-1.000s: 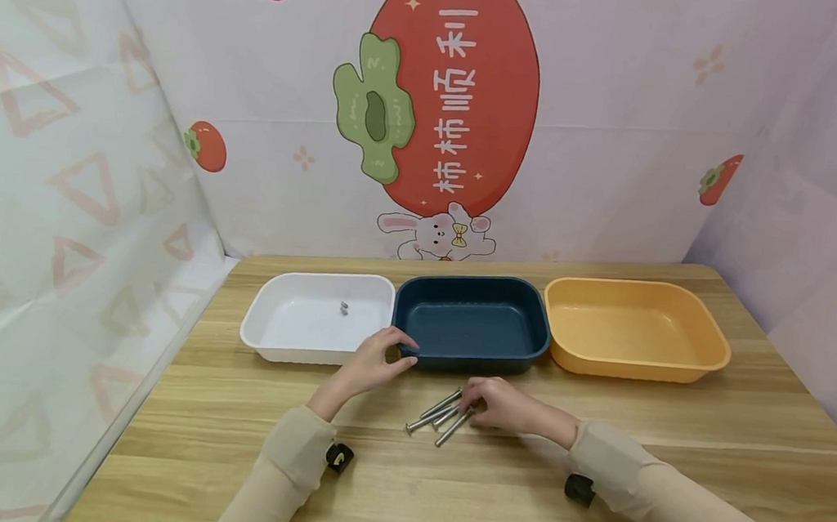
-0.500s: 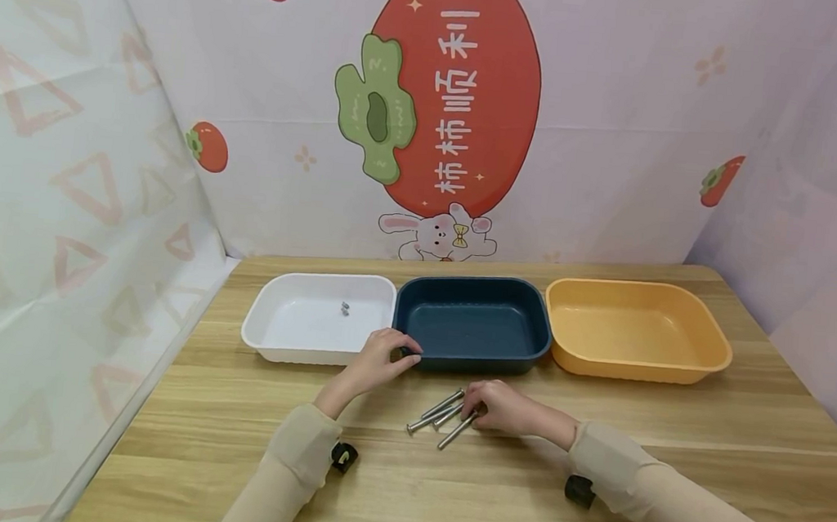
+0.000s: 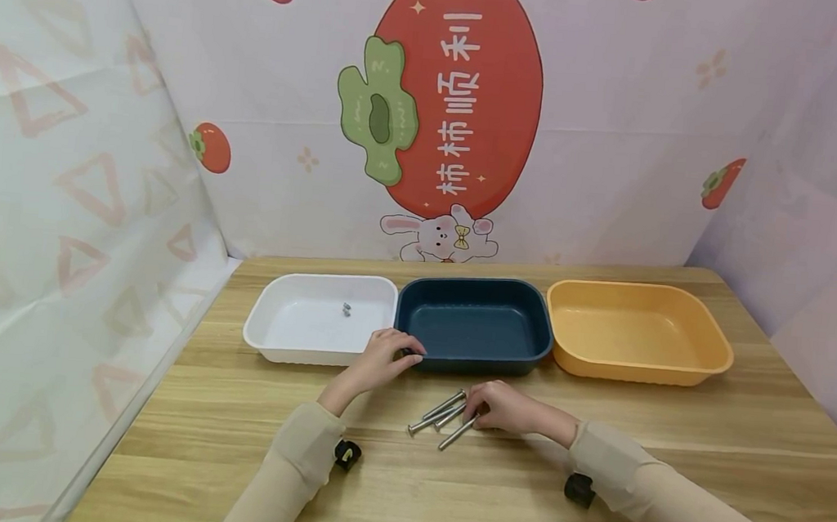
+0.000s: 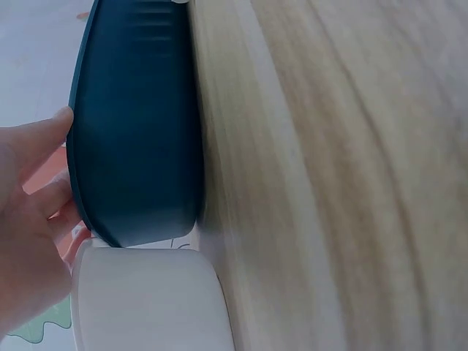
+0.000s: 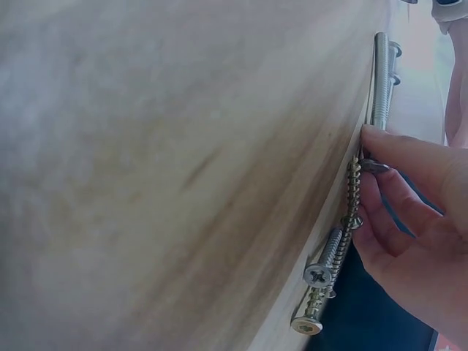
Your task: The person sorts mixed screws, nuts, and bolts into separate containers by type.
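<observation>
- Silver bolt [image 3: 458, 434] at the right hand [image 3: 503, 408], in front of the dark blue tray [image 3: 484, 367]; the right hand's fingers pinch it near its head, the shaft slanting out toward the person; whether it touches the tabletop [image 3: 443, 509] I cannot tell.
- More silver bolts [image 3: 444, 405] lie close together on the tabletop, just left of the pinched one, at differing slants.
- Brass-toned screws [image 5: 352, 186] show beside the right fingers in the right wrist view, near a silver cross-slot screw [image 5: 318, 276]; contact with the hand is unclear.
- Left hand [image 3: 379, 360] at the near left corner of the dark blue tray; its fingers and thumb curl about the rim, holding it.
- White tray [image 3: 315, 357] stands left of the dark blue one, with small grey pieces [image 3: 346, 310] inside, too small to identify; the yellow tray [image 3: 638, 372] stands on the right.
- Beige sleeves [image 3: 616, 473] cover both forearms; a fruit-printed backdrop [image 3: 601, 185] hangs behind.
</observation>
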A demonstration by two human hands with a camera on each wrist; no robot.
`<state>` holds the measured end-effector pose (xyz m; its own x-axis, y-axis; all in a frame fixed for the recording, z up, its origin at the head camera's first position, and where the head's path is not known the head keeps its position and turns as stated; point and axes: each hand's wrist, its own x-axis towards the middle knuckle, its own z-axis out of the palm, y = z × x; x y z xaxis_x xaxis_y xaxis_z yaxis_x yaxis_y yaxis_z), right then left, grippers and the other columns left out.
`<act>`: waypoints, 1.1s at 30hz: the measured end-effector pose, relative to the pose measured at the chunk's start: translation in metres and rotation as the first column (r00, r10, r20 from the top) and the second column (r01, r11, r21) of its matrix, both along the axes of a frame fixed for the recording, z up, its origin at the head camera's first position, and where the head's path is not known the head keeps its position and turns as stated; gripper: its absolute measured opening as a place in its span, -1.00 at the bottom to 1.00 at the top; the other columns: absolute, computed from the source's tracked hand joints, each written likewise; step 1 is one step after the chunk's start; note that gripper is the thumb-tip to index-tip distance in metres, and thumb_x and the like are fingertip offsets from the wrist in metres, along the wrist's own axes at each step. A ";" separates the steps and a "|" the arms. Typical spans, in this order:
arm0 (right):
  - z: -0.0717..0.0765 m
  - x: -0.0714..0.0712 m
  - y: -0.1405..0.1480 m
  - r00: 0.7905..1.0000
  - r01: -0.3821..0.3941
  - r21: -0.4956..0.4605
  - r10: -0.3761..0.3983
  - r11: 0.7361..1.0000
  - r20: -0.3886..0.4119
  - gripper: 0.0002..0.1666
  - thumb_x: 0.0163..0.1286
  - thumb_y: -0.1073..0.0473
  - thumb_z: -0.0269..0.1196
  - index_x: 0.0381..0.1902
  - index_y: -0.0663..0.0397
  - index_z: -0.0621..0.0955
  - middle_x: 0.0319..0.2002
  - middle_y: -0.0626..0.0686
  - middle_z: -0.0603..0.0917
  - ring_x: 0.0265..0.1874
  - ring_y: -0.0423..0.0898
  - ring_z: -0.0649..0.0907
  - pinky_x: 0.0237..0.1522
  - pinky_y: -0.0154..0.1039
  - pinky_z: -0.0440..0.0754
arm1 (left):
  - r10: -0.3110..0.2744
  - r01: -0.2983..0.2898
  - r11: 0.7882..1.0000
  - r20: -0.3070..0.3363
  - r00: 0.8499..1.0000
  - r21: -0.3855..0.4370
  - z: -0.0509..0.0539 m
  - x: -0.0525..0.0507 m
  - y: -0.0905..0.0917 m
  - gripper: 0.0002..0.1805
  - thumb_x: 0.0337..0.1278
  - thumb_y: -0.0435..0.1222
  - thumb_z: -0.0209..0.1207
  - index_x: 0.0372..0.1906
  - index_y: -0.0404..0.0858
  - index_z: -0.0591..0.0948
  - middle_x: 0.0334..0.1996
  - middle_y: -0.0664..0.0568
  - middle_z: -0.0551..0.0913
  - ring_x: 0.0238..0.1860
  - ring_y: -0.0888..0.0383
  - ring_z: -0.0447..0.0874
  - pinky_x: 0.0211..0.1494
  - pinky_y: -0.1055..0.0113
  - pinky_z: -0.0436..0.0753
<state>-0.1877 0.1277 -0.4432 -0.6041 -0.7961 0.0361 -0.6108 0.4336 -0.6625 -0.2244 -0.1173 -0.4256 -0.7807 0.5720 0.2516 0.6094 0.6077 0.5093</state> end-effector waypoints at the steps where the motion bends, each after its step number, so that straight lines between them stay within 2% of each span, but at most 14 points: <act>1: 0.000 0.000 0.000 1.000 0.002 0.000 -0.002 1.000 0.007 -0.83 -0.03 0.49 0.26 -0.43 0.22 0.66 -0.48 -0.05 0.57 -0.48 -0.31 0.47 -0.43 -0.45 0.46 | -0.003 0.003 1.000 0.004 1.000 -0.003 0.000 0.000 0.000 -0.88 0.12 -0.27 0.10 -0.27 -0.18 0.60 -0.28 0.07 0.61 -0.15 0.11 0.42 0.13 0.02 0.14; 14: -0.002 0.000 0.001 0.999 0.014 -0.048 -0.016 0.999 -0.032 -0.83 -0.04 0.46 0.27 -0.43 0.22 0.67 -0.47 -0.06 0.57 -0.48 -0.32 0.46 -0.43 -0.46 0.46 | -0.023 0.023 0.999 0.011 1.000 -0.045 0.003 0.000 0.000 -0.88 0.15 -0.27 0.06 -0.25 -0.17 0.57 -0.28 0.08 0.59 -0.17 0.12 0.39 0.11 0.01 0.13; 17: -0.001 0.000 0.002 0.998 0.013 -0.063 -0.017 0.998 -0.063 -0.85 -0.05 0.45 0.28 -0.43 0.23 0.67 -0.46 -0.04 0.57 -0.46 -0.32 0.47 -0.41 -0.46 0.47 | -0.022 0.023 0.998 0.014 1.000 -0.052 0.002 0.000 0.000 -0.88 0.16 -0.27 0.06 -0.25 -0.17 0.56 -0.27 0.08 0.59 -0.16 0.12 0.39 0.11 0.01 0.13; 21: 0.000 0.000 0.004 0.994 0.008 -0.089 -0.017 0.996 -0.104 -0.86 -0.04 0.45 0.29 -0.44 0.25 0.67 -0.45 -0.01 0.57 -0.42 -0.27 0.51 -0.39 -0.44 0.50 | -0.026 0.027 0.998 0.013 1.000 -0.057 0.001 -0.001 0.001 -0.88 0.18 -0.27 0.04 -0.25 -0.16 0.56 -0.28 0.09 0.59 -0.16 0.12 0.38 0.11 0.02 0.13; 26: 0.004 0.000 0.008 0.995 0.022 -0.111 -0.033 0.994 -0.097 -0.86 -0.01 0.44 0.28 -0.42 0.23 0.67 -0.42 0.02 0.58 -0.38 -0.21 0.54 -0.35 -0.41 0.53 | -0.027 0.028 0.998 0.014 1.000 -0.054 0.001 -0.001 0.001 -0.89 0.17 -0.27 0.05 -0.25 -0.15 0.55 -0.28 0.09 0.59 -0.16 0.12 0.38 0.11 0.02 0.12; 33: 0.008 -0.002 0.014 0.989 0.038 -0.183 -0.062 0.982 -0.131 -0.84 0.00 0.47 0.25 -0.41 0.23 0.67 -0.41 0.02 0.58 -0.41 -0.18 0.53 -0.44 -0.40 0.49 | -0.025 0.025 0.998 0.011 1.000 -0.056 0.001 -0.001 0.000 -0.90 0.17 -0.27 0.05 -0.26 -0.14 0.55 -0.29 0.08 0.59 -0.17 0.12 0.38 0.12 0.02 0.13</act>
